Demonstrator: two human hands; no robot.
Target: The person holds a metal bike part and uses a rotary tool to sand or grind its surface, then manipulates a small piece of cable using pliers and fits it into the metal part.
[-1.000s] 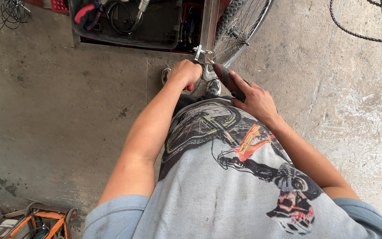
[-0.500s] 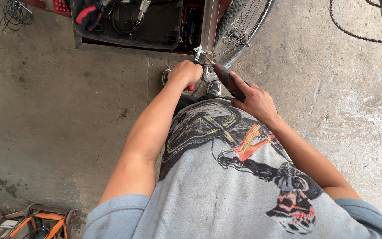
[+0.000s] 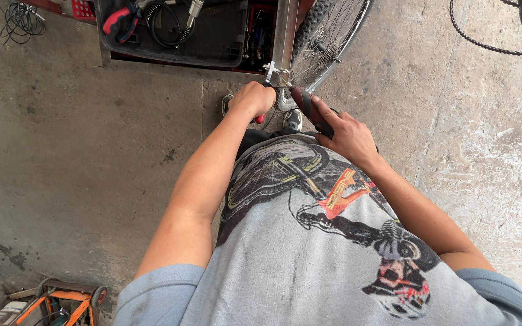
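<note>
Head camera looks straight down on a grey concrete floor (image 3: 80, 157), which fills most of the picture and has dark stains and a pale worn patch on the right. Next in size is the person's own grey T-shirt (image 3: 309, 253) with a printed cyclist figure, filling the lower middle. At the top edge stands an open dark tool tray (image 3: 212, 42) with red-handled pliers (image 3: 119, 18) and a coiled black cable (image 3: 164, 30) inside. Just right of the tray a bicycle wheel (image 3: 327, 42) with a knobby tyre and thin spokes leans toward a metal upright (image 3: 285, 30). A bicycle chain (image 3: 484, 45) hangs in a curve at the top right. In the lower left corner there is an orange tool frame with a small wheel (image 3: 70, 302).

The left hand (image 3: 253, 99) is closed in a fist around a small tool with a red handle end (image 3: 260, 119), just beside the wheel rim, and a small metal clamp piece (image 3: 271, 73) shows right above the knuckles. The right hand (image 3: 348, 136) is wrapped around a dark and red grip (image 3: 309, 108), which points up toward the rim; the fingers (image 3: 327, 121) are curled tight on it. Both hands are near each other, at the lower part of the wheel. A shoe (image 3: 293, 121) shows between them on the floor.
</note>
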